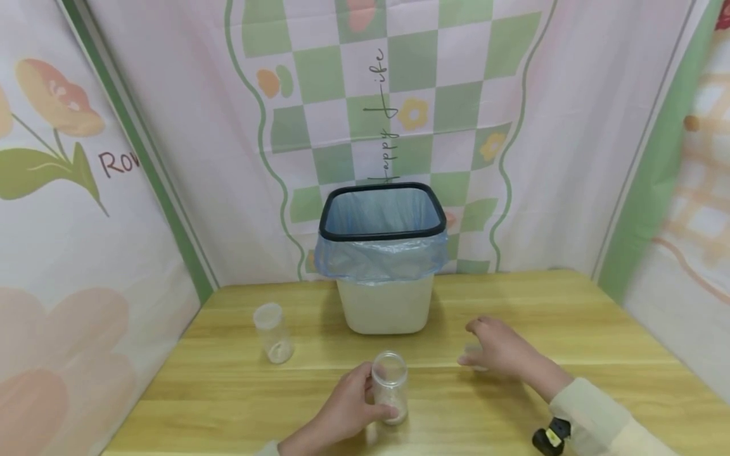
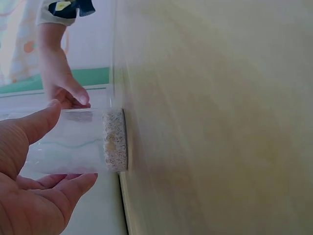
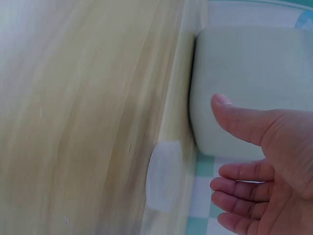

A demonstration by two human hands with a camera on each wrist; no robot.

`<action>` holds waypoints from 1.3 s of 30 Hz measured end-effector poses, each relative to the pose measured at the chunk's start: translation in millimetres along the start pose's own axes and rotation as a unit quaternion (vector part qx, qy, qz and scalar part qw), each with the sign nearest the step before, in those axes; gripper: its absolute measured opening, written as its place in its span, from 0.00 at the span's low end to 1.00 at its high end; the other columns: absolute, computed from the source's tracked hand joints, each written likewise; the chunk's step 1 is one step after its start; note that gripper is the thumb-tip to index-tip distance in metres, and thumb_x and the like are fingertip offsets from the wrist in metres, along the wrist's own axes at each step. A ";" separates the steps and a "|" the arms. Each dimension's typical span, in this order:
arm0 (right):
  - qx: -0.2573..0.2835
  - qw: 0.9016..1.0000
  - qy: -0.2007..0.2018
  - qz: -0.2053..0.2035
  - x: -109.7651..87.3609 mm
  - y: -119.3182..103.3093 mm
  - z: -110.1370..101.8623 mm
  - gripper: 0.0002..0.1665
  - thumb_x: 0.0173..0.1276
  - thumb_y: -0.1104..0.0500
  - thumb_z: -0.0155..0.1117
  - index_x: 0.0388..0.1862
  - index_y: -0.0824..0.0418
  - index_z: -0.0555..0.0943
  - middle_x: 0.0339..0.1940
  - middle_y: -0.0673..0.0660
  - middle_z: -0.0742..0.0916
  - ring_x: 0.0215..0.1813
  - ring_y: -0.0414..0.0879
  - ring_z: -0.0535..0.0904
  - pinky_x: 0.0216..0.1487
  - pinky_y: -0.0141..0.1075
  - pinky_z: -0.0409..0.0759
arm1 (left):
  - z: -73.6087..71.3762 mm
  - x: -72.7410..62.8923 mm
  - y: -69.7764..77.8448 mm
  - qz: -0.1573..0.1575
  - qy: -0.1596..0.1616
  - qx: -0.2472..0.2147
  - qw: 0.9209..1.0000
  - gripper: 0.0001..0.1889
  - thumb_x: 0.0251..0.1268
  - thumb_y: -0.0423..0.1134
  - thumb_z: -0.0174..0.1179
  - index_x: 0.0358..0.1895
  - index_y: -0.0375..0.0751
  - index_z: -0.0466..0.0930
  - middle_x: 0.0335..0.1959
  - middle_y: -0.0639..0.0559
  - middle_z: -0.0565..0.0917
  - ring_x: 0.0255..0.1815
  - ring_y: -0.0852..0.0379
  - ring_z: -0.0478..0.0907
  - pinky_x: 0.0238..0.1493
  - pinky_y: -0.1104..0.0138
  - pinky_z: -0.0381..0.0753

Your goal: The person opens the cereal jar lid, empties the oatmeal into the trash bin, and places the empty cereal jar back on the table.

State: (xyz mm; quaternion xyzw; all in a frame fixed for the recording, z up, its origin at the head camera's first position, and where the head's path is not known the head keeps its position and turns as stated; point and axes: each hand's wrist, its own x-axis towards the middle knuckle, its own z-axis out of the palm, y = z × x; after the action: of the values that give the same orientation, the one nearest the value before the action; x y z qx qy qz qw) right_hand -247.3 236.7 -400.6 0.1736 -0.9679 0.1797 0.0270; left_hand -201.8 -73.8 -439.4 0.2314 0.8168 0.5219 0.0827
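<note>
My left hand (image 1: 356,405) grips a clear lidless jar (image 1: 390,380) that stands upright at the near middle of the table. A shallow layer of pale, grainy stuff (image 2: 115,141) fills the jar's bottom, plain in the left wrist view. To the right, my right hand (image 1: 502,348) hovers with fingers spread apart and nothing between them. A flat whitish lid (image 3: 164,176) lies on the tabletop below those fingers, partly hidden by them in the head view. Farther left stands a second clear jar (image 1: 274,334) with a white lid on and a little pale stuff at its base.
A cream bin (image 1: 384,307) with a black rim and a blue plastic liner stands at the back middle of the wooden table (image 1: 217,392). Patterned curtains (image 1: 171,126) close off the back and both sides. A black device is strapped at the right sleeve.
</note>
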 end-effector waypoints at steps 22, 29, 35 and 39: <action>0.124 0.990 0.065 -0.030 -28.1 -47.8 25.2 0.34 0.53 0.52 0.77 0.55 0.67 0.77 0.51 0.58 0.82 0.52 0.55 0.78 0.53 0.51 0.78 | -13.6 1.1 23.3 0.035 0.037 -0.005 0.999 0.34 0.46 0.42 0.77 0.57 0.34 0.74 0.51 0.47 0.81 0.54 0.44 0.78 0.55 0.64 0.78; 0.148 0.987 0.048 -0.037 -36.8 -51.8 33.0 0.34 0.56 0.48 0.74 0.56 0.65 0.76 0.54 0.57 0.81 0.55 0.56 0.77 0.53 0.53 0.78 | -12.9 1.3 26.6 0.036 0.033 -0.003 0.999 0.32 0.47 0.44 0.77 0.56 0.37 0.75 0.50 0.51 0.82 0.53 0.44 0.79 0.53 0.64 0.79; 0.164 0.985 0.032 -0.038 -40.6 -56.0 38.6 0.34 0.57 0.46 0.73 0.56 0.65 0.76 0.55 0.56 0.81 0.56 0.57 0.77 0.54 0.55 0.77 | -13.1 2.0 27.9 0.033 0.035 0.005 0.999 0.30 0.47 0.43 0.76 0.54 0.37 0.77 0.47 0.52 0.82 0.52 0.45 0.80 0.52 0.64 0.80; 0.161 0.985 0.027 -0.046 -42.3 -58.3 41.6 0.34 0.57 0.46 0.73 0.56 0.64 0.77 0.54 0.56 0.81 0.55 0.57 0.77 0.53 0.55 0.77 | -12.4 2.2 28.0 0.032 0.037 0.000 0.999 0.29 0.47 0.42 0.76 0.53 0.38 0.77 0.47 0.54 0.83 0.51 0.45 0.80 0.52 0.65 0.80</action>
State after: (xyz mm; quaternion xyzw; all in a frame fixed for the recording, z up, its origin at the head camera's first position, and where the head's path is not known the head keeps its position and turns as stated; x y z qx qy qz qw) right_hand -187.0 184.5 -424.6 0.2152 -0.9162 0.3364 0.0329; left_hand -200.3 -73.2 -408.7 0.2378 0.8115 0.5326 0.0357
